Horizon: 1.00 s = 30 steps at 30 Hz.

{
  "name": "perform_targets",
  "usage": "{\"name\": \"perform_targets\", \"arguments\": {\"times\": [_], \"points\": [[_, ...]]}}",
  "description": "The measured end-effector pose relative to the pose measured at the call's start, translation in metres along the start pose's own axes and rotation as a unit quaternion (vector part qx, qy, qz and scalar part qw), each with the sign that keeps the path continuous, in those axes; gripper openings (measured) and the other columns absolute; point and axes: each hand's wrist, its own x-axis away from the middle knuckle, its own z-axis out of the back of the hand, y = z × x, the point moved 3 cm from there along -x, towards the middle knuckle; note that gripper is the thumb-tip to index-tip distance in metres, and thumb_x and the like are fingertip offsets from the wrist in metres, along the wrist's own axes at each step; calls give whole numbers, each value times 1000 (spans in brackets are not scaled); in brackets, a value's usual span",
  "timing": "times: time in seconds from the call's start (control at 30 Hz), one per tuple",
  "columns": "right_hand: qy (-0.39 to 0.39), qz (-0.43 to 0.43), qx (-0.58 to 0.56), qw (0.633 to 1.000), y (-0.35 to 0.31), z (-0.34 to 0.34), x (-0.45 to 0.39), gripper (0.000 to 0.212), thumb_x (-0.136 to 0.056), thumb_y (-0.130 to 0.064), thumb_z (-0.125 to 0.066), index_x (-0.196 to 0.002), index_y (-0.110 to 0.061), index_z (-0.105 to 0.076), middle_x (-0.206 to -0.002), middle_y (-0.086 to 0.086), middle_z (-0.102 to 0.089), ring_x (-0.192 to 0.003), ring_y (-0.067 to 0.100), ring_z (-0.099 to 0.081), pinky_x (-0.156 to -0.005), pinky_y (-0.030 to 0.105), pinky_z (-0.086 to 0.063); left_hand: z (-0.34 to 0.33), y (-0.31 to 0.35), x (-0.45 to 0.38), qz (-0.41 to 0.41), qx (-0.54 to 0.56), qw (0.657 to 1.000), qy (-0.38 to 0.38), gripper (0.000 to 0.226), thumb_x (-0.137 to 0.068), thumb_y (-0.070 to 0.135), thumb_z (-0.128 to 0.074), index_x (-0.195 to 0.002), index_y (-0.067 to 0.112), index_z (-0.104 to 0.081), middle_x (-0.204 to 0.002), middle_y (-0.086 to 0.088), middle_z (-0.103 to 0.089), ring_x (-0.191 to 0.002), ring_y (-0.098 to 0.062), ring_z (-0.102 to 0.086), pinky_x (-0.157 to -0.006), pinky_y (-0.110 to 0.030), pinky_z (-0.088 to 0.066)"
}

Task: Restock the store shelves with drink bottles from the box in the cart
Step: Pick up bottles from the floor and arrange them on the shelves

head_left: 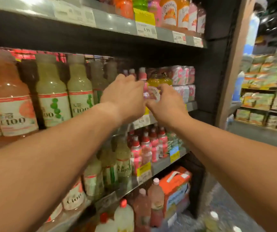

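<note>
Both my arms reach to the middle shelf. My right hand curls around a small pink drink bottle with a round label, thumb under it, at the shelf's front. My left hand is just left of that bottle, back toward me. Its fingers are hidden among small pink-capped bottles standing in the row, so its grip is unclear. Yellow bottles stand behind. The cart and its box are out of view.
Large pink and green juice bottles fill the shelf's left. Orange and pink bottles stand on the top shelf. Red-capped pink bottles are one shelf down, an orange multipack at the bottom. An aisle and packet shelves lie to the right.
</note>
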Motion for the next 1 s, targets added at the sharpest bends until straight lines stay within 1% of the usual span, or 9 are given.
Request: {"name": "perform_targets", "arguments": {"times": [0.13,0.27,0.33,0.47,0.57,0.63,0.77,0.87,1.0], "points": [[-8,-32,61,998,81,13,22,57,-78,-47,-67,-121,-13,-52,-118,10,-58,-109,30,-55,-86,38,-45,-58,59,3,3,108,992,-65,43,-83,43,-58,-113,13,-61,-113,-15,-62,-105,-36,-56,-89,-41,-45],[-15,-82,92,992,173,25,57,60,-77,-47,-70,-122,-12,-53,-114,12,-58,-107,32,-55,-87,38,-45,-130,124,22,7,191,968,-164,40,-81,40,-60,-112,15,-63,-108,-16,-64,-102,-37,-58,-84,-39,-49],[-32,-121,107,986,223,29,83,64,-77,-47,-70,-126,-12,-52,-118,13,-57,-111,34,-53,-92,40,-44,-168,159,35,14,216,955,-204,39,-80,40,-63,-109,14,-62,-107,-17,-65,-102,-38,-59,-82,-40,-49],[-68,-233,123,962,333,32,146,60,-76,-49,-69,-122,-14,-54,-117,9,-58,-111,31,-54,-91,41,-47,-238,241,61,19,270,919,-288,45,-81,39,-65,-117,12,-61,-114,-17,-63,-107,-36,-59,-87,-42,-49],[-81,-302,122,942,403,26,195,63,-79,-49,-67,-129,-15,-49,-123,8,-54,-115,29,-51,-91,40,-46,-285,305,80,3,307,890,-337,38,-82,37,-65,-109,12,-60,-109,-14,-62,-105,-37,-58,-88,-41,-47],[-95,-337,118,929,441,17,225,65,-80,-50,-66,-132,-16,-46,-127,6,-52,-117,29,-49,-92,40,-44,-317,343,94,-8,318,873,-370,37,-81,38,-68,-107,13,-60,-110,-13,-62,-105,-34,-58,-88,-39,-47],[-124,-377,119,910,507,-7,269,71,-79,-51,-66,-136,-17,-43,-132,5,-51,-120,29,-48,-96,42,-42,-381,404,117,-2,318,846,-428,54,-82,38,-68,-128,14,-52,-131,-15,-52,-119,-33,-52,-95,-42,-47],[-140,-397,125,898,552,-26,293,72,-77,-49,-68,-137,-19,-43,-132,5,-52,-120,28,-49,-97,39,-40,-427,441,125,6,320,830,-457,54,-83,36,-65,-130,17,-50,-127,-12,-54,-115,-32,-54,-92,-43,-49],[-177,-431,103,879,608,-57,320,76,-77,-46,-69,-141,-18,-37,-134,8,-49,-122,30,-47,-99,40,-39,-485,485,134,25,309,810,-498,55,-82,28,-66,-132,17,-45,-125,-12,-50,-117,-33,-52,-96,-42,-46]]}}
